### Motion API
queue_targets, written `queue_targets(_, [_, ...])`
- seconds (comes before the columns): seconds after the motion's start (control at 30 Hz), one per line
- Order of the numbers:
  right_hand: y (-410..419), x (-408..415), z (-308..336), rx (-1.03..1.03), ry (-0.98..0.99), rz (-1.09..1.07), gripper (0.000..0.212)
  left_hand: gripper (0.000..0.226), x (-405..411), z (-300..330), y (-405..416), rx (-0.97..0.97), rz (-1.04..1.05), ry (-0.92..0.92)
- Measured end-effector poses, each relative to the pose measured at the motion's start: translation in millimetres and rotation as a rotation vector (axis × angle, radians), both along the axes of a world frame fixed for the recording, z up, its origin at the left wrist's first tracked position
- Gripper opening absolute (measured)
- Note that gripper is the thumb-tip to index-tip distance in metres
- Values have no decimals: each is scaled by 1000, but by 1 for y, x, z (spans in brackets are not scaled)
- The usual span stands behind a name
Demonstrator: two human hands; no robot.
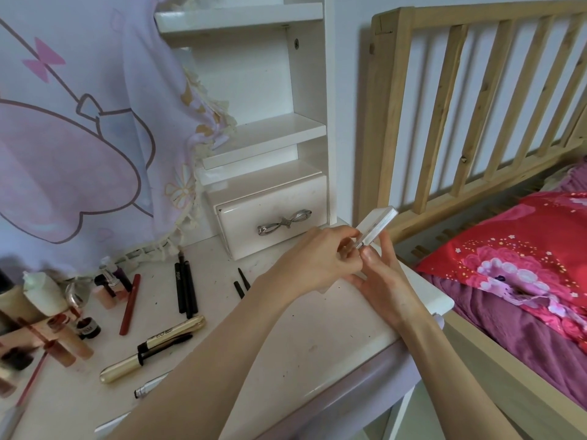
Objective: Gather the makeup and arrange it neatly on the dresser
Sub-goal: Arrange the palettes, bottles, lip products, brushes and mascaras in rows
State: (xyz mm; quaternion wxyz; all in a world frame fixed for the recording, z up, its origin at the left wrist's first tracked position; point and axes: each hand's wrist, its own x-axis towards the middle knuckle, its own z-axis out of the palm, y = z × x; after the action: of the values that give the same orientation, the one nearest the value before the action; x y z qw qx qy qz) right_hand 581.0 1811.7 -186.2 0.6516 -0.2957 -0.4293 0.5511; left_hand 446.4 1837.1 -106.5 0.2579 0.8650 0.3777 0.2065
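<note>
Both of my hands hold a flat white makeup case (378,225) with a clear edge, tilted up above the right end of the white dresser top (317,338). My left hand (320,258) pinches its near end with fingers and thumb. My right hand (384,281) grips it from below, thumb on the near edge. Makeup lies scattered on the left of the dresser: a gold mascara tube (124,366) with its wand (171,341), black pencils (187,287), a red pencil (130,304), two small black caps (241,281), and several bottles and lip tubes (47,312).
A small white drawer (273,222) with a silver bow handle sits under white shelves (270,134) at the back. A lilac cartoon cloth (79,138) hangs at left. To the right stands a wooden bed frame (444,106) with a red floral pillow (514,249).
</note>
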Motion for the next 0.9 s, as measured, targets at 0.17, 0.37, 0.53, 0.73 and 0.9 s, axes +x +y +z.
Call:
queue_targets(0.17, [0, -1, 2, -5, -9, -28, 108, 28, -2, 1, 1, 18, -8, 38])
queue_targets(0.37, [-1, -1, 0, -11, 3, -36, 97, 12, 4, 3, -11, 395, -34, 300])
queue_targets(0.53, [-3, -3, 4, -5, 28, -22, 63, 13, -2, 8, -6, 374, -47, 312])
queue_targets(0.73, [1, -5, 4, -73, 110, -28, 32, 20, -13, 10, 22, 406, 15, 252])
queue_targets(0.9, [6, -6, -7, -152, -55, -254, 29, 32, -20, 6, 47, 443, 158, 272])
